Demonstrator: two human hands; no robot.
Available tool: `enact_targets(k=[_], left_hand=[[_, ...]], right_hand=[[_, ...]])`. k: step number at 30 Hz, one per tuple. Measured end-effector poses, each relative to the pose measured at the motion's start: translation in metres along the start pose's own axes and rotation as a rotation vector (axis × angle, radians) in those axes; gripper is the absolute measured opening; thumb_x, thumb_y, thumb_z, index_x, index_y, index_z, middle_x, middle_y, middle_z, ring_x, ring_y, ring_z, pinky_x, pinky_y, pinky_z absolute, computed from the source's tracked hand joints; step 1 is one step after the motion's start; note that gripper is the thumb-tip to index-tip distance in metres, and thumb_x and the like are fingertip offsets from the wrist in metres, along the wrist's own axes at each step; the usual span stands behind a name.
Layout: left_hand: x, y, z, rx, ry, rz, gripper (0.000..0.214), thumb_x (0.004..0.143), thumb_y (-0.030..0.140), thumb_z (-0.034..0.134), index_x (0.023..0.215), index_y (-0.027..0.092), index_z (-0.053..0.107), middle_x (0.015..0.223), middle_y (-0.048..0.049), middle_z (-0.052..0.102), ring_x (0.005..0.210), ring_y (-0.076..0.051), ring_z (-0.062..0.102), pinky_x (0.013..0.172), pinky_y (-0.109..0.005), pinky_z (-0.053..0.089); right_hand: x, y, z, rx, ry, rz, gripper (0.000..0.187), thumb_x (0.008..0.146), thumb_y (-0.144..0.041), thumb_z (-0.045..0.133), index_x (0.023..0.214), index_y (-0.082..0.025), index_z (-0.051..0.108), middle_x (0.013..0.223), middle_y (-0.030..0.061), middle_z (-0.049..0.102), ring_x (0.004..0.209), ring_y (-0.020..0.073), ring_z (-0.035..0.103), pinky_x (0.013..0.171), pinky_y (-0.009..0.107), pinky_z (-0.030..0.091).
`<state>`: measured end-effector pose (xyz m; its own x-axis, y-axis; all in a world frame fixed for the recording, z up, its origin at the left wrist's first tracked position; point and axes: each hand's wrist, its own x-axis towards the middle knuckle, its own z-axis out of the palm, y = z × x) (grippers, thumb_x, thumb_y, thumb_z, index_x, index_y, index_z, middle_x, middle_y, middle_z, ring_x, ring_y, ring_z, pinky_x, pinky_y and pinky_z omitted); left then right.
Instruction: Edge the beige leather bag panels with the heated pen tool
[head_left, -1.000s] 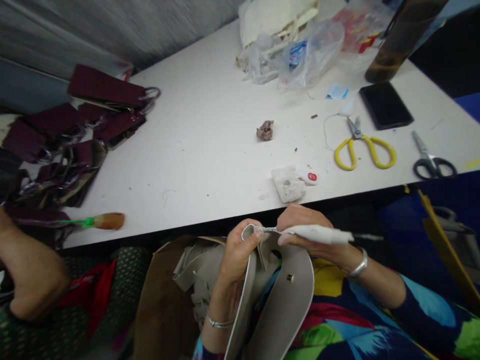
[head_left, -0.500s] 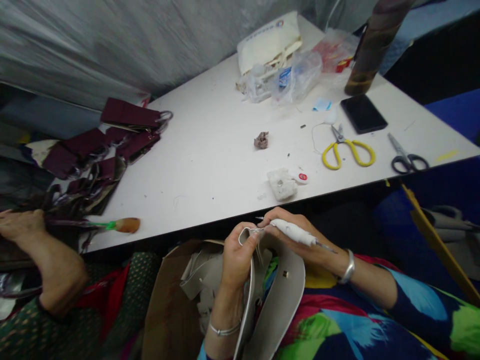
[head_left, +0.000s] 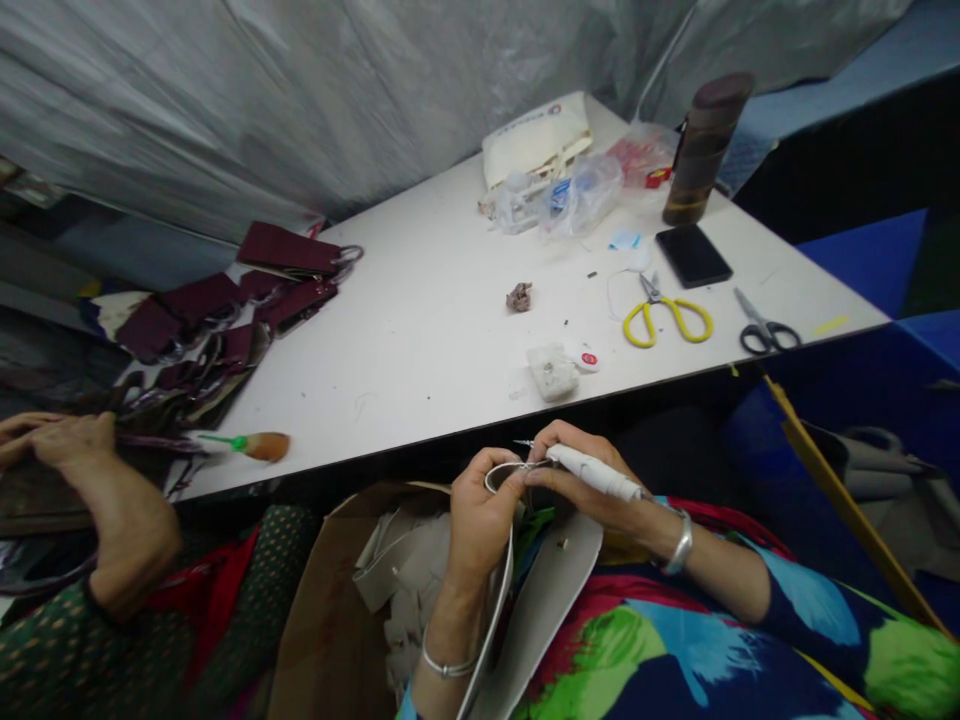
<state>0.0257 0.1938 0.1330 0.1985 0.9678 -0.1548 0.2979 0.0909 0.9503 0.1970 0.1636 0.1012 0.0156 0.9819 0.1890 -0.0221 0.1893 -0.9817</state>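
Note:
My left hand (head_left: 480, 520) pinches the edge of a pale grey leather piece (head_left: 544, 610), which hangs down over my lap and has a small brass-coloured stud. A thin white cord or edging loops over the left fingers. Close against it, fingertips nearly touching, my right hand (head_left: 581, 465) is closed around an awl with a white-wrapped handle (head_left: 600, 472). A thin metal point shows past the right fingers, towards the left. What exactly lies pinched between the fingertips is too small to make out.
A cardboard box (head_left: 319, 610) of grey pieces stands left of my lap. On the white table (head_left: 420, 330) lie yellow-handled scissors (head_left: 667, 315), black scissors (head_left: 766, 330), a phone (head_left: 694, 255), a bottle (head_left: 705, 150) and a white block (head_left: 553, 372). A co-worker's hand (head_left: 75, 440) holds a brush-like tool (head_left: 259, 445).
The view has tilted up and shifted, so the table things appear lower. My hands stay together at the leather edge, and the awl handle now points less steeply. The leather flap has swung somewhat downward.

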Motion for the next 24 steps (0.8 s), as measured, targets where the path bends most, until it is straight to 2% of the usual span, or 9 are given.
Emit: enact_targets(k=[3,9,17,20,24], left_hand=[[-0.0012,0.0006,0.0002,0.008,-0.048,0.003,0.018,0.081,0.032,0.079,0.086,0.018,0.069,0.08,-0.0009,0.068,0.071,-0.015,0.058,0.068,-0.025,0.045],[-0.0024,0.0007,0.0004,-0.01,-0.085,0.003,0.015,0.081,0.028,0.076,0.087,0.017,0.067,0.082,-0.001,0.067,0.075,-0.015,0.059,0.071,-0.024,0.046],[-0.001,-0.0024,-0.0014,-0.026,-0.119,0.026,0.017,0.08,0.027,0.074,0.088,0.017,0.063,0.081,0.0007,0.063,0.074,-0.014,0.056,0.069,-0.023,0.045],[0.0,-0.0036,-0.0006,-0.062,-0.129,0.016,0.02,0.08,0.03,0.075,0.088,0.017,0.063,0.08,0.001,0.062,0.074,-0.014,0.056,0.069,-0.023,0.045],[0.0017,-0.0065,0.0011,-0.062,-0.126,0.016,0.022,0.077,0.028,0.078,0.09,0.016,0.064,0.084,0.0006,0.064,0.077,-0.013,0.057,0.071,-0.022,0.046]], right_hand=[[-0.0034,0.0021,-0.0031,-0.013,-0.006,-0.022,0.019,0.097,-0.035,0.078,0.095,-0.02,0.066,0.086,-0.0015,0.065,0.075,0.0172,0.058,0.065,0.025,0.043],[-0.0076,0.0053,-0.0044,-0.077,-0.019,-0.089,0.007,0.101,-0.024,0.07,0.1,-0.021,0.064,0.085,-0.0029,0.062,0.071,0.0148,0.055,0.064,0.024,0.042],[-0.006,0.0062,-0.0041,-0.202,-0.054,-0.228,0.005,0.102,-0.019,0.064,0.102,-0.022,0.061,0.087,-0.0038,0.06,0.071,0.0131,0.056,0.065,0.022,0.04],[-0.0064,0.0068,-0.0033,-0.212,-0.052,-0.281,0.009,0.101,-0.014,0.059,0.102,-0.023,0.061,0.09,-0.0027,0.061,0.075,0.0139,0.056,0.068,0.023,0.041],[-0.0069,0.0104,-0.0013,-0.223,-0.051,-0.284,0.012,0.099,-0.012,0.058,0.103,-0.023,0.061,0.09,-0.0021,0.06,0.075,0.0145,0.056,0.069,0.024,0.041]])
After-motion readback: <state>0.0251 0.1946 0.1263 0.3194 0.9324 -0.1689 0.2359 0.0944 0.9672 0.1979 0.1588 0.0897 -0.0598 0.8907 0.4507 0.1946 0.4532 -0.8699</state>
